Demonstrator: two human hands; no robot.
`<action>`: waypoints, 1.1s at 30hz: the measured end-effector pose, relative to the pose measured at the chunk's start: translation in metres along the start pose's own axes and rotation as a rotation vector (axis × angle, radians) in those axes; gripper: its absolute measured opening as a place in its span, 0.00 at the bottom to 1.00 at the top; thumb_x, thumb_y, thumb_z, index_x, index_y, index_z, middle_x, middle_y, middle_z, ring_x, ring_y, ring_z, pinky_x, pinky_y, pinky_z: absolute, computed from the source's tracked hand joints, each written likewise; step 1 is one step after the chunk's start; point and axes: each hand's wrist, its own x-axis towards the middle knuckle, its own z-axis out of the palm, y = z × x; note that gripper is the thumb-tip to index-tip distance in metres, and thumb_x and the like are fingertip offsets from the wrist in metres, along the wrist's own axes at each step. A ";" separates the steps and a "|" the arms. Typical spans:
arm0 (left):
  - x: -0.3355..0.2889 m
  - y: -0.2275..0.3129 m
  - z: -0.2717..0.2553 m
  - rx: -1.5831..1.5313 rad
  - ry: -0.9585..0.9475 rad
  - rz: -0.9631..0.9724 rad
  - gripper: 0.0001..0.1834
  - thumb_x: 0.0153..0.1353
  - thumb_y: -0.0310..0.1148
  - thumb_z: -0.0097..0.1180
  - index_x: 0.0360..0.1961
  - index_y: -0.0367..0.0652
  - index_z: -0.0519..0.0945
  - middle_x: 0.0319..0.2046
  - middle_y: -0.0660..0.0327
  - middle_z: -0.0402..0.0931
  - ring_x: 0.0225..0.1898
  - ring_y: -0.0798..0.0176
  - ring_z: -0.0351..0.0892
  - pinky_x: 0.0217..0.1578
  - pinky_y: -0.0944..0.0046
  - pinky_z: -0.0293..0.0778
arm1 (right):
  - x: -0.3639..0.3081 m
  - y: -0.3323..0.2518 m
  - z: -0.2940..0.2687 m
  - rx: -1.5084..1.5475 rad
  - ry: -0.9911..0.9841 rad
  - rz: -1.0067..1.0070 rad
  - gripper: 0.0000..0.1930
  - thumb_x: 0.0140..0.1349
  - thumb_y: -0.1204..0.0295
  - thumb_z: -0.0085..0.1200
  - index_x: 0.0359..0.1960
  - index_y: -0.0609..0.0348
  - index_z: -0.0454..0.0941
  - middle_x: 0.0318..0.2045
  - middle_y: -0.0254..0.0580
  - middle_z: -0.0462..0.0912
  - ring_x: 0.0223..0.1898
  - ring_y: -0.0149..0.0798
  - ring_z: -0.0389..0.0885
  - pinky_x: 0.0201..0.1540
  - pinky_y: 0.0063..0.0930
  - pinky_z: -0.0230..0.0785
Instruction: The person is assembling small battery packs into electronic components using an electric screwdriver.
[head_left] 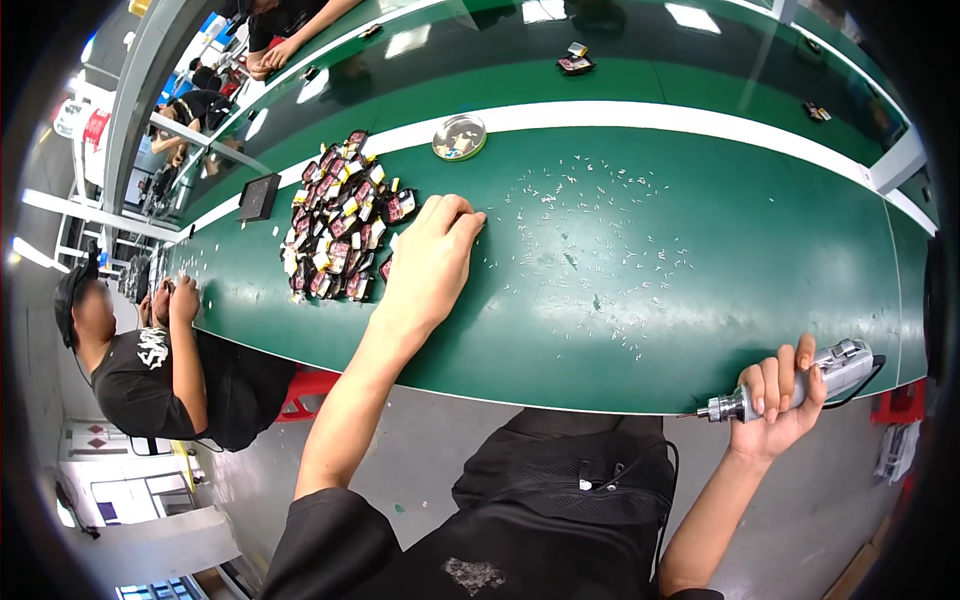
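Observation:
My right hand [778,395] is wrapped round a silver electric screwdriver [835,370], held at the table's near edge with its thin bit pointing left. My left hand [435,260] is over the green table, just right of a heap of small black electronic units [340,220] with white and yellow parts. Its fingers are curled, with thumb and forefinger close together; whatever they may hold is too small or hidden. Right of that hand, many tiny whitish bits [600,240] lie scattered over the green surface.
A round dish [459,137] with small pieces stands near the white rail. A black box [259,198] sits left of the heap. A co-worker [150,350] sits at the left, and another person's hands [272,58] are across the rail. More units [576,62] lie on the far belt.

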 end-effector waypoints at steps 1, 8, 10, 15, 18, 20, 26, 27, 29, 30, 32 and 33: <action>0.000 0.000 -0.001 0.062 -0.012 0.038 0.07 0.52 0.20 0.57 0.34 0.35 0.77 0.35 0.57 0.73 0.35 0.55 0.75 0.35 0.60 0.74 | 0.000 0.000 0.001 0.004 -0.003 0.006 0.06 0.66 0.70 0.42 0.33 0.58 0.62 0.12 0.31 0.59 0.09 0.26 0.58 0.17 0.23 0.59; 0.010 -0.004 -0.008 0.096 -0.061 0.173 0.09 0.50 0.21 0.58 0.34 0.37 0.74 0.32 0.56 0.72 0.34 0.55 0.75 0.34 0.62 0.73 | -0.003 -0.003 -0.002 0.025 0.005 0.018 0.06 0.65 0.70 0.43 0.33 0.58 0.62 0.12 0.31 0.59 0.09 0.26 0.57 0.17 0.24 0.59; 0.011 0.006 -0.012 -0.008 0.029 0.062 0.07 0.52 0.20 0.56 0.31 0.36 0.71 0.31 0.54 0.71 0.33 0.52 0.74 0.34 0.60 0.72 | -0.005 -0.004 0.000 0.020 0.005 0.023 0.06 0.65 0.70 0.42 0.33 0.57 0.62 0.12 0.31 0.59 0.09 0.26 0.57 0.17 0.24 0.59; -0.009 0.063 -0.012 -0.473 0.032 -0.046 0.05 0.52 0.16 0.47 0.27 0.35 0.66 0.24 0.56 0.69 0.24 0.62 0.68 0.28 0.65 0.66 | -0.004 -0.003 0.002 -0.008 0.026 0.016 0.06 0.65 0.68 0.42 0.32 0.56 0.63 0.12 0.29 0.59 0.10 0.25 0.56 0.17 0.23 0.58; -0.022 0.106 -0.003 -0.765 0.082 -0.058 0.07 0.50 0.15 0.52 0.26 0.36 0.68 0.22 0.58 0.70 0.21 0.64 0.66 0.24 0.67 0.65 | -0.002 0.000 0.008 -0.030 0.052 -0.014 0.06 0.64 0.68 0.43 0.32 0.57 0.65 0.12 0.29 0.59 0.10 0.25 0.56 0.18 0.24 0.58; -0.032 0.132 0.002 -0.907 0.077 -0.082 0.07 0.49 0.14 0.55 0.27 0.34 0.73 0.24 0.58 0.73 0.24 0.64 0.71 0.27 0.68 0.69 | -0.003 0.003 0.013 0.014 0.005 -0.022 0.06 0.64 0.68 0.43 0.32 0.57 0.65 0.12 0.29 0.59 0.10 0.26 0.57 0.19 0.24 0.59; -0.049 0.166 0.010 -1.461 0.025 -0.326 0.05 0.52 0.14 0.57 0.32 0.30 0.76 0.31 0.53 0.77 0.31 0.67 0.76 0.30 0.69 0.73 | -0.014 0.008 0.051 0.036 -0.122 -0.071 0.07 0.64 0.68 0.42 0.35 0.58 0.67 0.13 0.30 0.62 0.11 0.26 0.60 0.20 0.24 0.61; -0.050 0.170 0.009 -1.469 0.023 -0.337 0.05 0.52 0.14 0.57 0.32 0.30 0.76 0.31 0.53 0.77 0.31 0.67 0.76 0.30 0.69 0.73 | -0.015 0.008 0.057 0.045 -0.136 -0.090 0.06 0.62 0.71 0.45 0.34 0.60 0.66 0.13 0.29 0.62 0.11 0.25 0.60 0.20 0.23 0.60; -0.052 0.175 0.008 -1.891 -0.108 -0.472 0.03 0.57 0.16 0.55 0.33 0.29 0.75 0.33 0.51 0.75 0.30 0.66 0.75 0.31 0.69 0.73 | -0.018 0.008 0.063 0.050 -0.117 -0.096 0.06 0.62 0.71 0.46 0.35 0.61 0.67 0.13 0.30 0.62 0.11 0.25 0.61 0.20 0.23 0.62; -0.053 0.175 0.011 -1.931 -0.136 -0.399 0.04 0.62 0.21 0.51 0.33 0.29 0.75 0.33 0.51 0.74 0.29 0.66 0.74 0.30 0.69 0.72 | -0.019 0.007 0.066 0.046 -0.113 -0.115 0.06 0.62 0.71 0.46 0.35 0.61 0.67 0.13 0.30 0.62 0.11 0.25 0.61 0.20 0.23 0.62; -0.053 0.179 0.012 -1.975 -0.136 -0.406 0.06 0.64 0.23 0.50 0.33 0.29 0.75 0.32 0.51 0.74 0.29 0.66 0.74 0.30 0.69 0.72 | -0.020 0.007 0.068 0.036 -0.103 -0.140 0.07 0.62 0.70 0.47 0.35 0.60 0.67 0.13 0.29 0.63 0.11 0.25 0.61 0.20 0.23 0.61; -0.053 0.182 0.012 -2.017 -0.137 -0.407 0.08 0.65 0.26 0.49 0.33 0.29 0.75 0.32 0.51 0.74 0.29 0.66 0.74 0.29 0.69 0.72 | -0.020 0.008 0.067 0.037 -0.099 -0.136 0.07 0.62 0.70 0.47 0.35 0.60 0.67 0.13 0.29 0.63 0.11 0.25 0.61 0.20 0.23 0.61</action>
